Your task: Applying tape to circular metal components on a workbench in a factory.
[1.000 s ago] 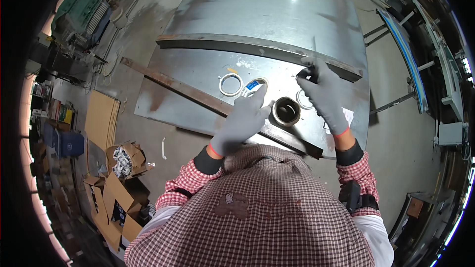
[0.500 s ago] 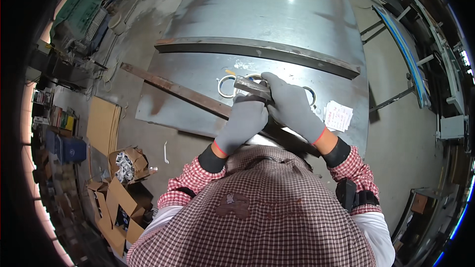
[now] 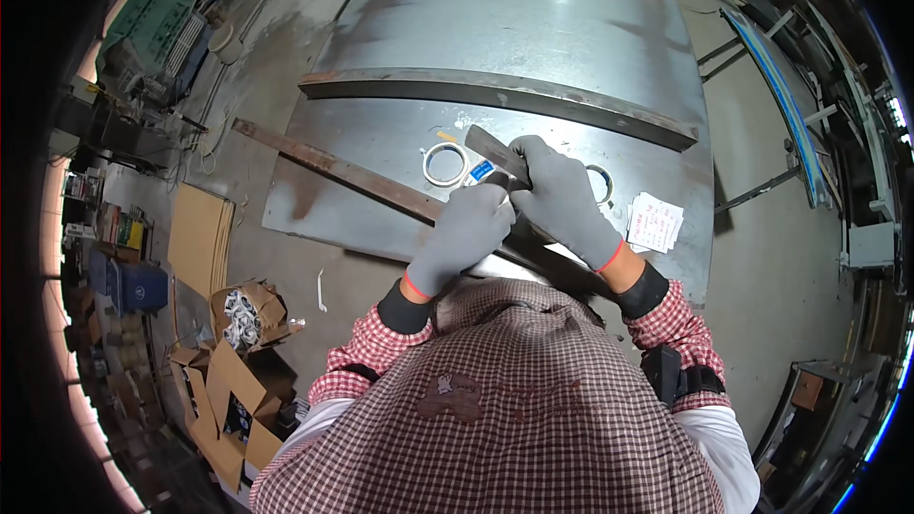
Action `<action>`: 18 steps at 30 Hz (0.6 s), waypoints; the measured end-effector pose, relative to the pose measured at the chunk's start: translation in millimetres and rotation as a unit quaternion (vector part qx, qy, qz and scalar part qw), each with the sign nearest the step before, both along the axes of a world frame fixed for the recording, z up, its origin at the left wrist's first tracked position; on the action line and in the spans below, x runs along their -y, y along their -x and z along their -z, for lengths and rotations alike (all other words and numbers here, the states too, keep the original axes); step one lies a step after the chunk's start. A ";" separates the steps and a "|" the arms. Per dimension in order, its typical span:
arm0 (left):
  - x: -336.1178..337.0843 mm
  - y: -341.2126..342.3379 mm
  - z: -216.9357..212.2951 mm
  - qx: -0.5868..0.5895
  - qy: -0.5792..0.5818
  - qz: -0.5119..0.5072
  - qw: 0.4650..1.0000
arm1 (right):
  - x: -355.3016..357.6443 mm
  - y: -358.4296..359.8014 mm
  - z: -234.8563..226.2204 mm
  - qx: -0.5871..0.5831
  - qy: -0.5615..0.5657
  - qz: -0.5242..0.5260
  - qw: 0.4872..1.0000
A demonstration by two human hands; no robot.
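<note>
two gloved hands meet over the counter (image 3: 628,29); a second ago the right was well apart, and from my remote feed they're now together at one dark grey strip (image 3: 495,150). its face shone silvery half a second ago, now darker, so i judge it has been tilted. i read that as both hands working the same piece.

strip: flat, straight-sided, slanting up-left out of the hands above the tape rolls; metal or tape, can't tell. right hand (image 3: 569,198): fingers clamped around its near part. left hand (image 3: 464,231): fingers curled close against that end, exact grip hidden, can't tell.

materials: gloves matte grey knit, red cuff edges. pale ring-shaped roll (image 3: 427,171) left of the strip, blue-labelled roll (image 3: 481,171) beneath it, partly covered. another round roll (image 3: 608,184) right of the right hand, paper slips (image 3: 655,222) near it. long rusty bar (image 3: 371,186) rough brown; counter smooth, steely, smudged.
</note>
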State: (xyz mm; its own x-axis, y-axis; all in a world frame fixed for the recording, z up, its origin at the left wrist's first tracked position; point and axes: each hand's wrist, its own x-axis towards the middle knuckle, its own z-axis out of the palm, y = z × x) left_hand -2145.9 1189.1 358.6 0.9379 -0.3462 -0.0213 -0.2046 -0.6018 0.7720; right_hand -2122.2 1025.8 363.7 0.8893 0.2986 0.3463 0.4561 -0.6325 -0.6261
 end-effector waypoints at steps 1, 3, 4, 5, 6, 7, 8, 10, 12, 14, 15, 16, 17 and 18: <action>-1.0 1.9 0.3 0.006 0.009 0.013 1.000 | -0.3 1.7 -2.4 -0.005 -0.006 0.001 1.000; -3.5 6.3 0.2 0.001 0.029 0.028 0.999 | 2.3 3.2 -7.5 -0.069 -0.045 -0.011 0.997; -2.5 6.3 -0.4 -0.008 0.040 0.032 0.999 | 9.2 3.5 -9.9 -0.126 -0.076 -0.023 0.989; 2.7 5.1 -0.4 -0.037 0.055 0.025 0.998 | 15.5 3.4 -12.3 -0.184 -0.107 -0.035 0.977; 6.6 3.7 -0.4 -0.065 0.069 0.021 0.995 | 21.1 1.0 -14.6 -0.208 -0.117 -0.023 0.971; 6.1 3.6 -1.4 -0.083 0.093 0.034 0.992 | 25.0 -0.7 -13.0 -0.249 -0.161 -0.035 0.954; 4.8 3.8 -2.8 -0.101 0.118 0.049 0.987 | 28.5 -2.2 -10.3 -0.289 -0.204 -0.046 0.934; 3.6 5.5 1.0 -0.146 0.227 0.072 0.960 | 35.0 -3.3 -11.9 -0.344 -0.257 -0.048 0.902; -0.7 3.2 8.8 -0.123 0.205 0.084 0.967 | 34.9 -0.5 -16.5 -0.314 -0.233 -0.061 0.918; -4.0 1.9 5.5 -0.179 0.205 0.092 0.958 | 37.5 0.0 -22.6 -0.338 -0.252 -0.074 0.904; -3.2 2.5 -9.9 -0.247 0.218 0.094 0.939 | 44.2 -1.4 -25.4 -0.378 -0.279 -0.079 0.879; -2.8 2.5 -17.5 -0.314 0.230 0.095 0.916 | 48.0 -2.0 -25.9 -0.418 -0.305 -0.084 0.852; -3.5 1.6 -14.6 -0.283 0.223 0.097 0.928 | 48.0 -1.4 -23.5 -0.404 -0.316 -0.057 0.856; -4.9 -0.4 -11.8 -0.248 0.216 0.098 0.939 | 47.3 -1.8 -22.7 -0.389 -0.326 -0.033 0.861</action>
